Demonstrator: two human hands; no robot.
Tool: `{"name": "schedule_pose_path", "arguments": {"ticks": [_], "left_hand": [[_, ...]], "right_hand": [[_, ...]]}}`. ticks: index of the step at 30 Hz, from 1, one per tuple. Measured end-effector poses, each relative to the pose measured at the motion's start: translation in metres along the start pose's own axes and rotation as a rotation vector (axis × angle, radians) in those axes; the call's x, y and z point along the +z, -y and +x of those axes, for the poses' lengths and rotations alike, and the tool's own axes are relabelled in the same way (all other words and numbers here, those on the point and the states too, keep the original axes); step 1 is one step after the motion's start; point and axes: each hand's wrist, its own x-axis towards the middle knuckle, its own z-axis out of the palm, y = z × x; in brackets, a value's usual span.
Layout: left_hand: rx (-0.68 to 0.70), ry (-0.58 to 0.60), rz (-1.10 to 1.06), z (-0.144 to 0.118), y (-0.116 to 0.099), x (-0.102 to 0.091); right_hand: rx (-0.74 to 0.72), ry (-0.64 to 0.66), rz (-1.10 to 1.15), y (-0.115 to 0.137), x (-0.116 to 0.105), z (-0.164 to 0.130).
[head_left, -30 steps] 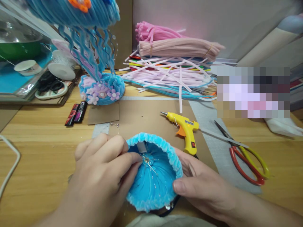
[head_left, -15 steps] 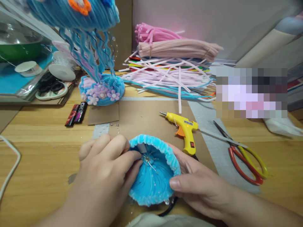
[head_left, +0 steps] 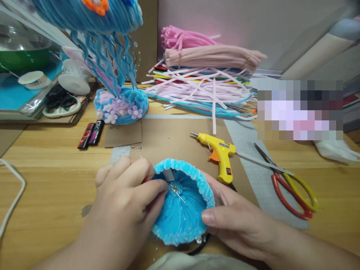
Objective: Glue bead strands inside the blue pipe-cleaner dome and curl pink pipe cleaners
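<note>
A blue fuzzy bowl-shaped piece (head_left: 185, 217), made of pipe cleaners, is held near the table's front edge with its hollow side facing up. My right hand (head_left: 239, 225) grips its right rim, thumb on the edge. My left hand (head_left: 126, 204) covers its left side, fingertips pressing at the centre, where thin wires and small clear beads (head_left: 176, 190) meet. A small grey strip sits inside the far rim. A clear bead hangs below the bowl's lower edge.
A yellow glue gun (head_left: 218, 152) lies just beyond the bowl on brown cardboard (head_left: 168, 137). Red-and-yellow scissors (head_left: 289, 187) lie at the right. Stacks of pink and white pipe cleaners (head_left: 205, 78) fill the back. A finished blue jellyfish figure (head_left: 112, 56) stands at back left, two dark tubes (head_left: 90, 135) beside it.
The bowl has shifted a little and its tilt changed slightly between my hands. My left fingertips stay at the centre wires. Nothing else on the table moved.
</note>
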Motion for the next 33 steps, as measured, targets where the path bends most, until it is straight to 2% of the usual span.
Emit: {"name": "schedule_pose_path", "arguments": {"ticks": [33], "left_hand": [[0.011, -0.034, -0.018, -0.0002, -0.001, -0.0004]], "right_hand": [[-0.015, 0.013, 0.008, 0.0017, 0.0018, -0.0006]]}}
